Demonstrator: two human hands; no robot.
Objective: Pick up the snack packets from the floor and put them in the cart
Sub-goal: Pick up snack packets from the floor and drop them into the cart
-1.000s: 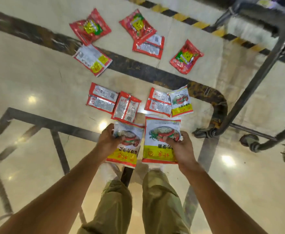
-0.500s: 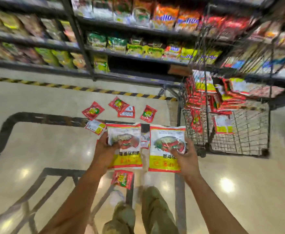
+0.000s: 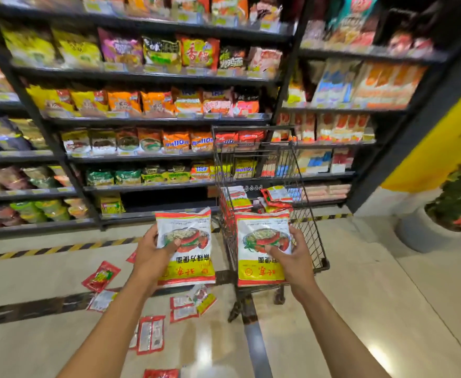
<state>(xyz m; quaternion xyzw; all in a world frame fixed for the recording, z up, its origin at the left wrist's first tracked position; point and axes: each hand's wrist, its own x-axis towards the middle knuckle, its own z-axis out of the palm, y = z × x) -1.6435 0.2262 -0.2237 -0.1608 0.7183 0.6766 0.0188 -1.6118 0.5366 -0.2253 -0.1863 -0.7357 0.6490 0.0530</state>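
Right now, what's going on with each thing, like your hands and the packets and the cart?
left hand: grips the left packet.
left packet: lifted, print upside down.
right hand: grips the right packet.
right packet: lifted, in front of the cart.
cart: standing, several packets inside.
floor packets: scattered, not yet picked up.
shelves: stocked.

place: I'm in a shop aisle | clues: shelves packed with snack bags, wire cart, hazard tape along the floor
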